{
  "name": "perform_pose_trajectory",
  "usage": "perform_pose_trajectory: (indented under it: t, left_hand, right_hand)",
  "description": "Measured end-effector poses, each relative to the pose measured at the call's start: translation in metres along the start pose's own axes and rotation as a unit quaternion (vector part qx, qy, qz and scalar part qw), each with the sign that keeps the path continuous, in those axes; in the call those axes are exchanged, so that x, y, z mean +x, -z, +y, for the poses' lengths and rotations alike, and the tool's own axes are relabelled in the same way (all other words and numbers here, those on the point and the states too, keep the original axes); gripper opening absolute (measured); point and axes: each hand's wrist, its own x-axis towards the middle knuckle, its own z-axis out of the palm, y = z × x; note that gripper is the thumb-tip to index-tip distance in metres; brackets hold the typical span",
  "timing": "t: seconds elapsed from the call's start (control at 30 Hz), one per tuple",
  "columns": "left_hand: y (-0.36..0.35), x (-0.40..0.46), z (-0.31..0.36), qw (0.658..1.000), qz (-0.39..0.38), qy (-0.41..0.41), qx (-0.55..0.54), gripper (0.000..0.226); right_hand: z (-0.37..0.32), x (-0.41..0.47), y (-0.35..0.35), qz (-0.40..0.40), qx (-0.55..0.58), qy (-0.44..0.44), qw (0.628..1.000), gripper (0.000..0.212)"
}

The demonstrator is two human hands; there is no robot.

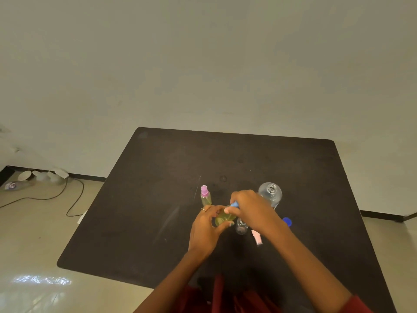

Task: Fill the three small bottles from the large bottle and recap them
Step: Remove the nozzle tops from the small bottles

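Red cloth, a sleeve or lap, shows at the near edge of the dark surface, where the person's two forearms reach in toward the middle. The left hand wraps its fingers around a small bottle of yellow-green liquid, steadying the body so it cannot turn. The right hand comes over the top and pinches a light blue cap at the bottle's neck; I judge this a recapping grip, one hand bracing while the other twists, though how far the cap is seated I cannot tell.

Just beside that bottle, toward the right edge, a clear small bottle stands upright with its neck open, partly hidden by the right wrist. It looks empty, so it likely waits within easy reach for filling. A pink cap lies on its side close by, probably belonging to it. A dark blue cap rests a little farther right, near the forearm, most likely off the large bottle.

Past the hands, toward the far edge, a small bottle with a purple spray cap stands upright and closed, holding yellowish liquid: set apart on the left, it appears finished. To the right of it the large bottle stands uncapped, clear, its mouth open for the next pour.

By this layout, one bottle seems done, one is being closed, one remains.

Beyond the surface, on the floor at the far left, lie cables and some pale clutter against the wall.
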Motion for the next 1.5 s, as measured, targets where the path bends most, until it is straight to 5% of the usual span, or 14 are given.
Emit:
perform_pose_trajectory:
  t: [0.07,0.23,0.4,0.57,0.7,0.87,1.0,1.27,1.5]
  left_hand:
    - [0.0,-0.001,0.0,1.0,-0.007,0.003,0.002,0.035]
    - [0.004,-0.004,-0.003,1.0,-0.004,-0.006,-0.002,0.033]
    - [0.011,-0.001,-0.01,1.0,-0.005,0.002,-0.006,0.036]
    - [0.019,0.003,-0.021,1.0,-0.011,-0.001,-0.021,0.036]
    - [0.025,0.008,-0.029,0.999,-0.038,0.0,-0.019,0.036]
    - [0.035,0.014,-0.041,0.998,-0.064,-0.007,-0.026,0.034]
    - [0.038,0.015,-0.049,0.996,-0.09,-0.004,-0.022,0.036]
    - [0.036,0.017,-0.059,0.993,-0.118,0.003,-0.022,0.036]
    - [0.032,0.014,-0.069,0.992,-0.123,0.015,-0.01,0.04]
  right_hand:
    - [0.001,-0.001,-0.002,0.004,0.013,0.027,1.0,0.013]
    - [0.004,-0.002,-0.007,-0.034,0.043,0.034,0.998,0.048]
    - [-0.005,0.005,-0.013,0.018,0.017,0.027,0.999,0.014]
    - [-0.015,0.008,-0.015,-0.028,0.053,0.022,0.998,0.045]
    - [-0.025,0.011,-0.021,0.019,0.024,0.003,1.0,0.015]
    - [-0.037,0.013,-0.026,0.001,0.072,-0.02,0.997,0.041]
    - [-0.043,0.014,-0.032,0.058,0.091,-0.047,0.993,0.015]
    - [-0.038,0.004,-0.046,0.113,0.162,-0.065,0.978,0.016]
    - [-0.019,-0.024,-0.047,0.206,0.31,-0.155,0.915,0.027]
